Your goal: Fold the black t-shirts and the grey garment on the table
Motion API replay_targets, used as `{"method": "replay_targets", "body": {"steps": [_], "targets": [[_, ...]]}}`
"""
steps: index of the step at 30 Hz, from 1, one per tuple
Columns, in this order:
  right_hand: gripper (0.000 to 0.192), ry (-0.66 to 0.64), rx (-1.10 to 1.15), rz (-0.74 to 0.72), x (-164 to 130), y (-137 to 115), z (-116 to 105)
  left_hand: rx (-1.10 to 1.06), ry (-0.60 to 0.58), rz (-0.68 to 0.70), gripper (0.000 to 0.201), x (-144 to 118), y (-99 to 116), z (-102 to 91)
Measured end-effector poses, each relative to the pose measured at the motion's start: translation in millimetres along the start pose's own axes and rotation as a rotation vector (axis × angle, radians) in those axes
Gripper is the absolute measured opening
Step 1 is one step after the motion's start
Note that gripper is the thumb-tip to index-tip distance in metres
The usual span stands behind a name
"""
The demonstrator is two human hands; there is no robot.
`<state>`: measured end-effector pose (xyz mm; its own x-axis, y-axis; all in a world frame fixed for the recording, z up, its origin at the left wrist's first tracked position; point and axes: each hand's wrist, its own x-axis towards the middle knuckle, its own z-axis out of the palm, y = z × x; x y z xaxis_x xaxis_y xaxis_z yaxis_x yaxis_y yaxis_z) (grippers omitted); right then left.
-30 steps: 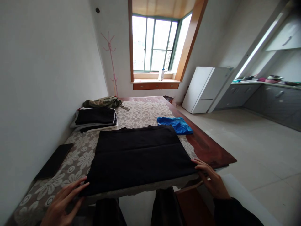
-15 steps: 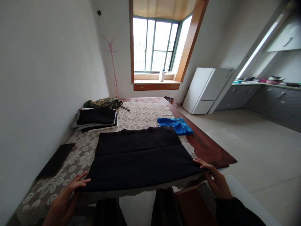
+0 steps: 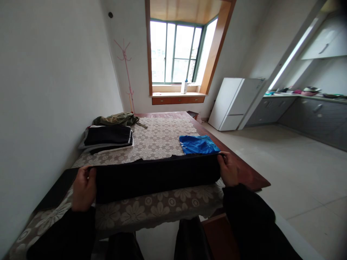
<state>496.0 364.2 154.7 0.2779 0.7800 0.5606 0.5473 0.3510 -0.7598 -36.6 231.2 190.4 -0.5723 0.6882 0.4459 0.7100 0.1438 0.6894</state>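
A black shirt (image 3: pixel 158 178) stretches across the near part of the table, its near edge folded over toward the far edge into a wide band. My left hand (image 3: pixel 84 187) pinches the band's upper left corner, thumb against fingers. At the opposite corner, my right hand (image 3: pixel 229 169) grips the cloth the same way. Just beyond the right end lies a folded blue garment (image 3: pixel 199 144). A stack of folded black, grey and white clothes (image 3: pixel 108 135) rests at the back left, with an olive-green garment (image 3: pixel 116 119) behind it.
A flowered lace cloth (image 3: pixel 154 133) covers much of the dark red wooden table (image 3: pixel 249 169). Along the left wall lies a flat dark object (image 3: pixel 56 189). Farther off stand a pink coat rack (image 3: pixel 126 72), a white fridge (image 3: pixel 230 104) and a window sill with a white bottle (image 3: pixel 184 87).
Both hands have taken hold of the shirt's near corners and carried them away from me toward the far edge, folding it. The lace cloth at the near edge now shows.
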Motion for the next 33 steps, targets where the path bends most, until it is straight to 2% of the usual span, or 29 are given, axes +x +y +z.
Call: {"method": "replay_targets", "body": {"steps": [2,4,8,14,20,24,27,33], "targets": [[0.034,-0.08,-0.052,0.053,17.2,4.4,22.7,0.015,-0.07,-0.044,0.033,23.1,-9.8,22.9],[0.029,-0.202,-0.13,0.084,24.8,12.4,40.4,0.065,-0.139,-0.084,0.028,34.2,-19.6,42.0],[0.024,-0.376,-0.346,0.099,21.2,31.7,57.6,0.245,-0.226,-0.103,0.027,31.4,-31.4,60.3],[0.026,-0.443,-0.459,0.103,20.0,40.5,59.1,0.336,-0.233,-0.061,0.032,24.8,-30.3,57.6],[0.03,-0.414,-0.501,0.095,21.5,38.4,60.6,0.355,-0.222,-0.054,0.031,22.8,-22.2,53.8],[0.035,-0.45,-0.584,0.13,20.3,32.5,61.2,0.402,-0.225,-0.052,0.033,21.0,-17.6,50.6],[0.035,-0.475,-0.628,0.16,20.1,23.3,60.6,0.421,-0.268,-0.064,0.031,21.6,-16.6,48.3],[0.034,-0.487,-0.628,0.163,20.1,16.0,60.8,0.359,-0.305,-0.064,0.03,24.8,-19.5,50.5]]}}
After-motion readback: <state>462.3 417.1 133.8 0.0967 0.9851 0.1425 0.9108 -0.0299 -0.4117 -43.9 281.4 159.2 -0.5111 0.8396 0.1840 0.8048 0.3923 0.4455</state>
